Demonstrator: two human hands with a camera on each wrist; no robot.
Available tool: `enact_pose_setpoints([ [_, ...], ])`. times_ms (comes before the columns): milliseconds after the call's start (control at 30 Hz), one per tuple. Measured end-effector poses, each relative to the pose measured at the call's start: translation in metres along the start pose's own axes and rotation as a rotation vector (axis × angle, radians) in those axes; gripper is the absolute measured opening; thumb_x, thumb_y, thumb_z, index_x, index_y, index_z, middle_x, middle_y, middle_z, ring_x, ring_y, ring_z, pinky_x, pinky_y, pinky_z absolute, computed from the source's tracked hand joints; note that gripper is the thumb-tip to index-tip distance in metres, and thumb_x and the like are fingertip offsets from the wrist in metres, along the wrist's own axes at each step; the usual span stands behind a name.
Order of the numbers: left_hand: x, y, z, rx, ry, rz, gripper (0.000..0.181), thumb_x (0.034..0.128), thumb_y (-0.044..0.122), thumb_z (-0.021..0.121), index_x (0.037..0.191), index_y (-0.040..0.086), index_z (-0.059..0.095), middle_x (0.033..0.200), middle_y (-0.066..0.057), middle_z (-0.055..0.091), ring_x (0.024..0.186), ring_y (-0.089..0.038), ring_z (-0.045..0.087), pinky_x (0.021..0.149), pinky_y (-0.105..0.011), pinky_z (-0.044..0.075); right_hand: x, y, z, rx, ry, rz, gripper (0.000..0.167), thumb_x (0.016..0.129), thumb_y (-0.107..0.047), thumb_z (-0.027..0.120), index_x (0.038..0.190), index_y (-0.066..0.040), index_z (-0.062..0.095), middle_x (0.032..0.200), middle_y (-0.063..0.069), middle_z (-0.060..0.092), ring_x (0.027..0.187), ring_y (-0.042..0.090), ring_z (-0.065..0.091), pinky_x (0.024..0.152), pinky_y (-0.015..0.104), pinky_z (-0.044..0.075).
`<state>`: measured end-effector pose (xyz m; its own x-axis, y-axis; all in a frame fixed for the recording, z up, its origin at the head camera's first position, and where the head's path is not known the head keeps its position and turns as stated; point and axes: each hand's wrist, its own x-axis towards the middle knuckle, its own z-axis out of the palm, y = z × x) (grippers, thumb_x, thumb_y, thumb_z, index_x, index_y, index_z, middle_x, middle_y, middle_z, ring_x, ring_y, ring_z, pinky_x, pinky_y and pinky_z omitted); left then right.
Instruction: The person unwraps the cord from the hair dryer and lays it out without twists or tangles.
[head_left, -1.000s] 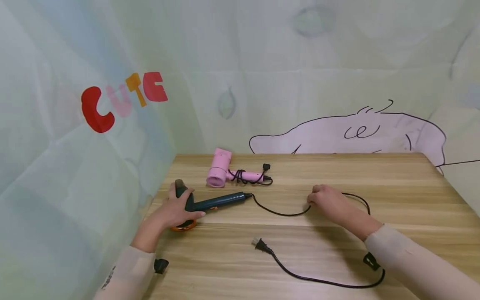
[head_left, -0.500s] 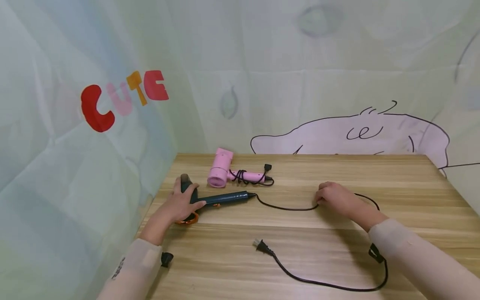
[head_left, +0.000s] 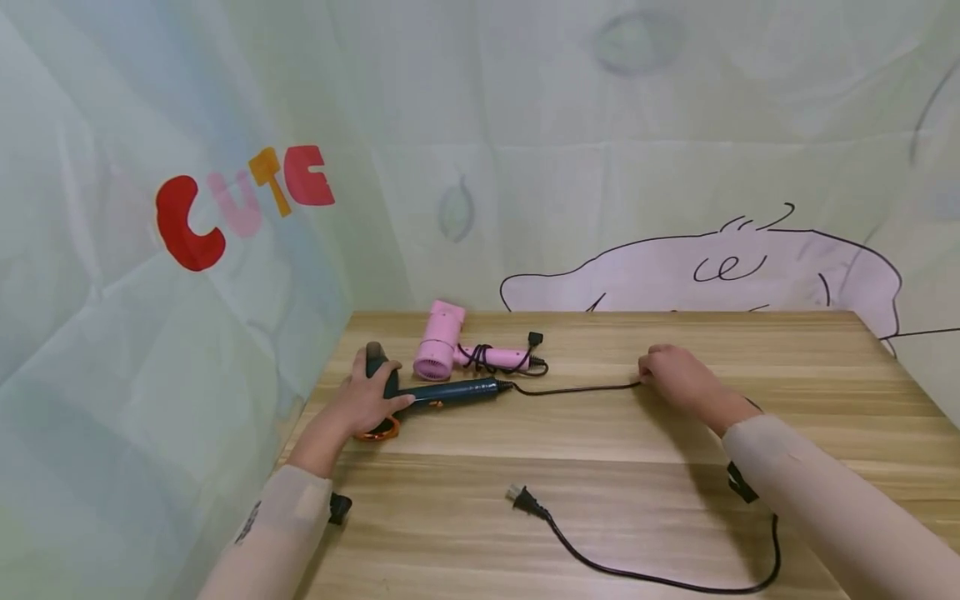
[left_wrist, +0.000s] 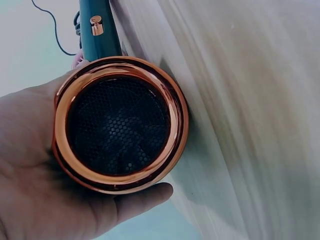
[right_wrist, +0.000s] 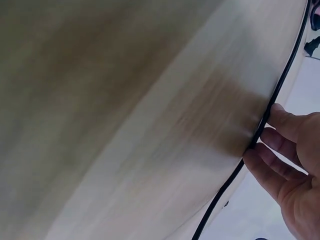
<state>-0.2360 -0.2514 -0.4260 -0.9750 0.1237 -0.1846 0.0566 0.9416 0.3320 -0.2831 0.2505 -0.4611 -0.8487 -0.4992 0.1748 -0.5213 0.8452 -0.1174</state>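
My left hand (head_left: 362, 408) grips the barrel of a dark teal hair dryer (head_left: 457, 392) at the left of the table. In the left wrist view its copper-rimmed grille (left_wrist: 117, 125) faces the camera, with the thumb and palm against the barrel. The handle points right in the head view. From its end a black power cord (head_left: 577, 390) runs nearly straight to my right hand (head_left: 678, 379). In the right wrist view the thumb and fingertips (right_wrist: 262, 170) pinch that cord. Its two-prong plug (head_left: 527, 500) lies on the table nearer the front.
A pink hair dryer (head_left: 437, 342) with its black cord wrapped round the handle lies just behind the teal one. The wooden table (head_left: 600, 454) meets a printed cloth wall at its left and back. The cord curves along the front right, partly under my right sleeve.
My right hand has moved back and slightly right with the cord, drawing its sagging stretch nearly straight. The teal hair dryer and my left hand have shifted slightly right and back.
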Motion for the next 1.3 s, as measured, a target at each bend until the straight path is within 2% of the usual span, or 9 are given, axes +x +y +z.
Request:
enact_pose_setpoints([
  [367, 0.016, 0.005, -0.004, 0.006, -0.007, -0.008, 0.069, 0.1010, 0.047, 0.058, 0.155, 0.011, 0.035, 0.162, -0.033, -0.012, 0.132, -0.069, 0.030, 0.099, -0.072, 0.039, 0.017, 0.013, 0.002, -0.027, -0.007, 0.081, 0.010, 0.092, -0.003, 0.070, 0.082, -0.004, 0.068, 0.081, 0.007, 0.061, 0.076, 0.024, 0.059, 0.071, 0.042, 0.052],
  [567, 0.025, 0.009, -0.006, 0.003, -0.001, 0.012, 0.069, 0.1007, 0.048, 0.058, 0.155, 0.013, 0.035, 0.163, -0.032, -0.012, 0.133, -0.070, 0.028, 0.100, -0.073, 0.038, 0.018, 0.022, -0.003, 0.014, -0.013, 0.076, 0.004, 0.093, -0.005, 0.071, 0.090, -0.002, 0.073, 0.086, 0.009, 0.065, 0.081, 0.027, 0.063, 0.075, 0.044, 0.053],
  [767, 0.030, 0.004, -0.003, 0.026, 0.016, 0.030, 0.072, 0.1007, 0.049, 0.058, 0.157, 0.013, 0.032, 0.163, -0.033, -0.011, 0.139, -0.068, 0.017, 0.101, -0.073, 0.036, -0.010, 0.027, -0.018, 0.064, 0.090, -0.077, 0.008, 0.089, -0.001, 0.074, 0.096, 0.000, 0.075, 0.091, 0.011, 0.070, 0.086, 0.030, 0.067, 0.079, 0.047, 0.055],
  [867, 0.027, 0.005, -0.001, 0.077, 0.101, 0.072, 0.075, 0.0996, 0.051, 0.059, 0.158, 0.012, 0.032, 0.163, -0.035, -0.003, 0.144, -0.064, 0.010, 0.105, -0.073, 0.031, -0.035, 0.029, -0.029, 0.045, 0.151, -0.099, 0.011, 0.085, 0.001, 0.077, 0.097, 0.000, 0.075, 0.093, 0.012, 0.070, 0.086, 0.032, 0.068, 0.078, 0.049, 0.055],
  [967, 0.017, 0.023, 0.000, 0.140, 0.212, 0.160, 0.075, 0.0976, 0.051, 0.063, 0.155, 0.009, 0.039, 0.162, -0.033, 0.012, 0.148, -0.055, 0.013, 0.110, -0.069, 0.029, -0.059, 0.035, -0.035, 0.002, 0.163, -0.057, 0.011, 0.084, 0.002, 0.077, 0.094, 0.001, 0.074, 0.089, 0.013, 0.068, 0.082, 0.034, 0.067, 0.074, 0.050, 0.055],
  [1067, -0.001, 0.057, 0.005, 0.189, 0.267, 0.338, 0.065, 0.0950, 0.048, 0.068, 0.143, 0.008, 0.054, 0.153, -0.024, 0.038, 0.143, -0.042, 0.036, 0.111, -0.058, 0.038, -0.072, 0.043, -0.035, -0.025, 0.129, 0.011, 0.009, 0.084, 0.001, 0.077, 0.093, 0.001, 0.073, 0.087, 0.013, 0.067, 0.079, 0.034, 0.066, 0.073, 0.051, 0.054],
  [1133, -0.014, 0.083, 0.014, 0.209, 0.227, 0.495, 0.055, 0.0938, 0.047, 0.070, 0.134, 0.010, 0.062, 0.142, -0.015, 0.053, 0.132, -0.032, 0.050, 0.107, -0.050, 0.045, -0.074, 0.047, -0.034, -0.035, 0.099, 0.048, 0.009, 0.085, 0.001, 0.076, 0.093, 0.003, 0.073, 0.086, 0.014, 0.067, 0.079, 0.035, 0.066, 0.073, 0.051, 0.054],
  [1200, -0.026, 0.105, 0.025, 0.221, 0.133, 0.652, 0.048, 0.0928, 0.046, 0.071, 0.127, 0.014, 0.066, 0.132, -0.006, 0.060, 0.121, -0.023, 0.058, 0.102, -0.042, 0.049, -0.074, 0.050, -0.033, -0.041, 0.067, 0.085, 0.010, 0.086, 0.000, 0.075, 0.095, 0.004, 0.073, 0.088, 0.016, 0.067, 0.081, 0.037, 0.066, 0.075, 0.051, 0.054],
  [1300, -0.039, 0.125, 0.041, 0.234, -0.016, 0.802, 0.044, 0.0917, 0.047, 0.072, 0.124, 0.018, 0.068, 0.124, 0.001, 0.062, 0.115, -0.016, 0.060, 0.101, -0.035, 0.049, -0.066, 0.050, -0.032, -0.047, 0.033, 0.118, 0.011, 0.087, 0.001, 0.074, 0.097, 0.005, 0.072, 0.091, 0.018, 0.067, 0.084, 0.038, 0.066, 0.076, 0.051, 0.054],
])
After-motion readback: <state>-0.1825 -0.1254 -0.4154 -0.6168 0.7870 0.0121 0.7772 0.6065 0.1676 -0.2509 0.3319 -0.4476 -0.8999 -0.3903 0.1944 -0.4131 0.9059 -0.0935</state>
